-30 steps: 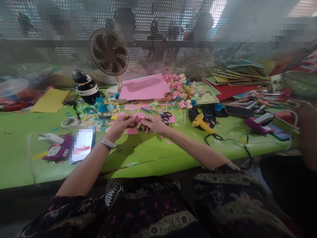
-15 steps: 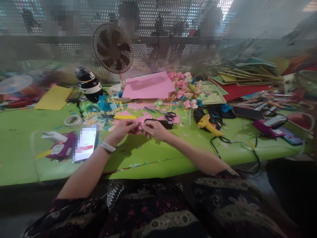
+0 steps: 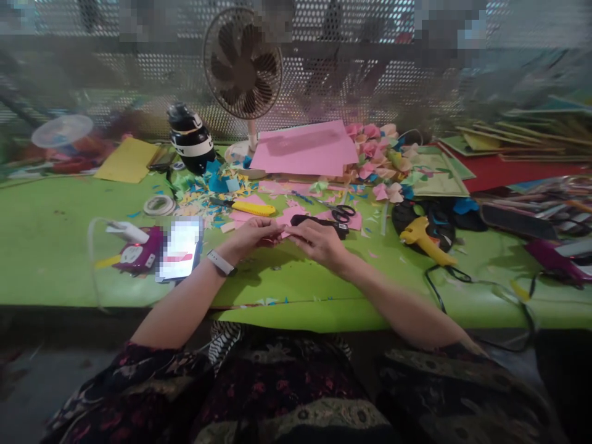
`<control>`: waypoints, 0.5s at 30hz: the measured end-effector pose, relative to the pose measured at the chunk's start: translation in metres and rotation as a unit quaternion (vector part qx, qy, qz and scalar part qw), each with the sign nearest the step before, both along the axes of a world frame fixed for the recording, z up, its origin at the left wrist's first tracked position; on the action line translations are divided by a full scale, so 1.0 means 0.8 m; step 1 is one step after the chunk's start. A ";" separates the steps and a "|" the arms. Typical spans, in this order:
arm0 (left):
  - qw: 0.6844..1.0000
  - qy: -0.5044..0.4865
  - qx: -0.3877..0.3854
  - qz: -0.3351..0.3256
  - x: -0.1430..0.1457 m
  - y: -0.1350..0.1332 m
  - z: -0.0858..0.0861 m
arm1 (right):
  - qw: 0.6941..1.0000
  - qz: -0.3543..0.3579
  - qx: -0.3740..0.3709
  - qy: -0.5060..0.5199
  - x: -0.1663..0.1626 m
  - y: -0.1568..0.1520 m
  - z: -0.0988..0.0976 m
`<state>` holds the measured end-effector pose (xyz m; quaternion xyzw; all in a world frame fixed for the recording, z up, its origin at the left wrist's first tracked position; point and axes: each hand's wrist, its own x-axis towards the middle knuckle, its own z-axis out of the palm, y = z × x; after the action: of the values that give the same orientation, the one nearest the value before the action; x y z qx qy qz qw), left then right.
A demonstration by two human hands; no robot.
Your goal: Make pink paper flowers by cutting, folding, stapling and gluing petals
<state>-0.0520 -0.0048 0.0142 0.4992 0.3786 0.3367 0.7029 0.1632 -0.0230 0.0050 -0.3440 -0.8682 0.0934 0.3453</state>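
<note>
My left hand [image 3: 252,237] and my right hand [image 3: 319,239] meet over the green table [image 3: 55,246], both pinched on a small piece of pink paper [image 3: 283,234] between the fingertips. A white watch sits on my left wrist. Just behind my right hand lie a black cutter [image 3: 321,223] and black-handled scissors [image 3: 343,213]. Pink paper pieces [image 3: 291,214] and a yellow-handled knife [image 3: 252,208] lie behind my left hand.
A phone [image 3: 180,248] and purple device [image 3: 139,256] lie left. A yellow glue gun [image 3: 423,237] with a black cord sits right. Behind are a fan [image 3: 243,61], black bottle [image 3: 190,137], pink sheet [image 3: 305,148], paper flowers [image 3: 379,154], tape roll [image 3: 158,205], stacked coloured card [image 3: 509,142].
The view has swung to the left and down, so everything sits further right in frame. My hands have stayed together on the pink paper, lowering closer to the table.
</note>
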 end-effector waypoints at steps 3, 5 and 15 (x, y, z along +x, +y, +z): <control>1.000 0.004 -0.017 -0.010 0.002 -0.002 0.002 | 0.999 0.012 0.023 0.028 0.001 0.003 -0.005; 1.000 0.010 -0.023 -0.008 0.003 -0.003 0.002 | 0.998 0.025 0.031 0.043 0.003 0.004 -0.007; 0.999 0.026 0.021 0.029 0.007 -0.009 0.009 | 0.999 0.033 0.021 0.037 0.011 0.001 -0.007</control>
<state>-0.0464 -0.0118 0.0213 0.5115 0.4037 0.3514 0.6722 0.1721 -0.0224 -0.0009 -0.3040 -0.8675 0.0992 0.3810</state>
